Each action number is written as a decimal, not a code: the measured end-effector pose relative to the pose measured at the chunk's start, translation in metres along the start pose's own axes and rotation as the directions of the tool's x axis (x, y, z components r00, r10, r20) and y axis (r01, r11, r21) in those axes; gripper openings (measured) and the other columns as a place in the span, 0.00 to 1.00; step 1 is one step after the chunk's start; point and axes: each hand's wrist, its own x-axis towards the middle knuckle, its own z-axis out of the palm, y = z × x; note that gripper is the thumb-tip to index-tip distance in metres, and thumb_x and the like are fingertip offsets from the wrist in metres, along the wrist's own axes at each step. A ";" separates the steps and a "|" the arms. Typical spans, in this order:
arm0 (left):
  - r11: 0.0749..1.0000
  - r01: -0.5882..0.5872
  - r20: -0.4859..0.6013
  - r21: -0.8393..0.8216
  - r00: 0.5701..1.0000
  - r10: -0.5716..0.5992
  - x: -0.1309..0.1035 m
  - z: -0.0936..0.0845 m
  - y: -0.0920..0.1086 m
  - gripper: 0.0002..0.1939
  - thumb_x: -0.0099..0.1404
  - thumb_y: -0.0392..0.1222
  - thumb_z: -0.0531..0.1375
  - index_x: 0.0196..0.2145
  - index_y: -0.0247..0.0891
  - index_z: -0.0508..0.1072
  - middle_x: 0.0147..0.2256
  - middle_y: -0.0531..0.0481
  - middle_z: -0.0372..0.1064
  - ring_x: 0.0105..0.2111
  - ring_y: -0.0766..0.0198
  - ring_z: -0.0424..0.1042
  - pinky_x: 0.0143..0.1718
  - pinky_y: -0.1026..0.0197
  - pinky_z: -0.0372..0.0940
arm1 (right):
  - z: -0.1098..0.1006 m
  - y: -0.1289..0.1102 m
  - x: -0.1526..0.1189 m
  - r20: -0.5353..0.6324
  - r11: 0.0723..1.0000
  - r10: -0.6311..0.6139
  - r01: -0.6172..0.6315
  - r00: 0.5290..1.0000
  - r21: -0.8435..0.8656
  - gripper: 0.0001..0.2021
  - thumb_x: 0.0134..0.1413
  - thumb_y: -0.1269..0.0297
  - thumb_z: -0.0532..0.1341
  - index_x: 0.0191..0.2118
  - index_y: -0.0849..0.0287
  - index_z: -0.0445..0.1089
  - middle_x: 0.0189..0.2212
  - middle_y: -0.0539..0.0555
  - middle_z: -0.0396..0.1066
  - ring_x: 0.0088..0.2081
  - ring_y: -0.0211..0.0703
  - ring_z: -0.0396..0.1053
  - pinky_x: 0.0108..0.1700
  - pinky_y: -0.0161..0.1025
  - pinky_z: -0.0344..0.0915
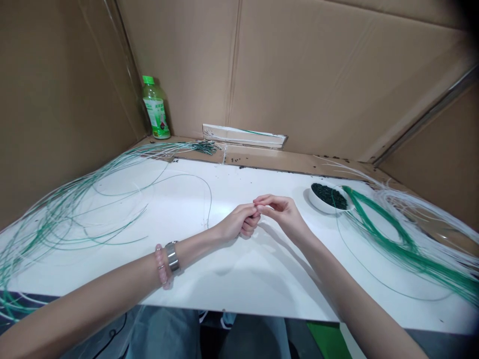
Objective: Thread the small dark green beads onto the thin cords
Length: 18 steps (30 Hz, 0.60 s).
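Note:
Above the middle of the white table, my left hand (pixel 241 222) is curled into a closed fist. My right hand (pixel 275 207) meets it with thumb and forefinger pinched together at the left thumb. Whatever lies between the fingertips is too small or too well covered to name. A thin dark wire (pixel 210 194) arcs over the table and drops out of sight near my left forearm; I cannot tell whether it runs into the fist. To the right of my right hand stands a white bowl (pixel 321 203) of small dark green pieces (pixel 329 195).
Green wires (pixel 404 249) and white wires (pixel 422 209) are bundled at the right. More mixed strands (pixel 67 204) sprawl on the left, their dark tips (pixel 205 146) at the back. A green-capped bottle (pixel 155 112) stands in the back left corner. Cardboard walls (pixel 292 75) enclose the table (pixel 232 279).

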 end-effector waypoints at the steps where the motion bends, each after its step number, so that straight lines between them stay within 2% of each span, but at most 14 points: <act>1: 1.000 0.004 0.001 0.003 1.000 -0.004 0.000 0.000 0.000 0.14 0.64 0.40 0.49 0.22 0.39 0.50 0.18 0.62 0.37 0.16 0.76 0.35 0.16 0.71 0.36 | -0.001 0.000 0.000 0.009 1.000 -0.001 0.001 1.000 -0.005 0.07 0.36 0.60 0.71 0.23 0.57 0.76 0.31 0.53 0.74 0.36 0.41 0.71 0.42 0.40 0.68; 4: 1.000 0.012 -0.001 0.014 1.000 -0.012 -0.001 -0.001 -0.001 0.13 0.64 0.38 0.49 0.22 0.38 0.51 0.18 0.62 0.37 0.16 0.76 0.36 0.16 0.71 0.37 | -0.002 -0.001 0.000 0.027 1.000 -0.004 0.005 1.000 -0.022 0.07 0.37 0.60 0.70 0.23 0.58 0.76 0.31 0.54 0.74 0.37 0.41 0.71 0.41 0.39 0.67; 10: 0.999 0.023 -0.009 0.024 1.000 -0.023 0.000 -0.005 -0.005 0.11 0.65 0.41 0.50 0.26 0.37 0.56 0.18 0.62 0.41 0.14 0.77 0.40 0.16 0.72 0.39 | -0.002 0.000 0.002 0.042 0.998 -0.014 0.016 0.999 -0.054 0.09 0.39 0.59 0.69 0.23 0.60 0.74 0.32 0.55 0.74 0.36 0.40 0.70 0.38 0.37 0.67; 12: 0.999 0.040 -0.007 0.037 0.999 -0.040 0.001 -0.006 -0.004 0.11 0.65 0.44 0.52 0.28 0.36 0.60 0.18 0.60 0.49 0.14 0.76 0.48 0.16 0.71 0.46 | -0.002 0.000 0.002 0.043 0.998 -0.010 0.013 0.999 -0.060 0.11 0.40 0.58 0.68 0.23 0.61 0.73 0.32 0.55 0.73 0.30 0.36 0.69 0.34 0.37 0.66; 14: 0.995 0.078 0.002 0.054 0.997 -0.078 0.001 -0.008 -0.002 0.15 0.64 0.50 0.53 0.31 0.34 0.64 0.20 0.55 0.59 0.16 0.71 0.60 0.20 0.68 0.56 | -0.004 0.001 0.001 0.041 0.998 -0.001 0.004 0.999 -0.070 0.12 0.40 0.57 0.68 0.23 0.61 0.73 0.31 0.54 0.74 0.24 0.33 0.64 0.29 0.36 0.65; 16: 0.990 0.129 0.019 0.064 0.991 -0.130 0.000 -0.013 0.001 0.22 0.61 0.58 0.53 0.36 0.32 0.66 0.24 0.47 0.67 0.22 0.64 0.69 0.26 0.62 0.63 | -0.007 0.002 0.001 0.026 0.996 0.008 -0.005 1.000 -0.085 0.11 0.40 0.57 0.68 0.24 0.61 0.73 0.29 0.54 0.74 0.22 0.33 0.64 0.28 0.36 0.64; 18: 0.977 0.196 0.014 0.079 0.980 -0.198 -0.002 -0.021 0.007 0.29 0.58 0.65 0.52 0.41 0.32 0.66 0.28 0.43 0.71 0.27 0.59 0.73 0.32 0.59 0.65 | -0.012 0.003 0.002 -0.005 0.995 0.009 -0.009 1.000 -0.102 0.10 0.40 0.58 0.69 0.24 0.61 0.74 0.27 0.54 0.75 0.25 0.36 0.67 0.30 0.36 0.64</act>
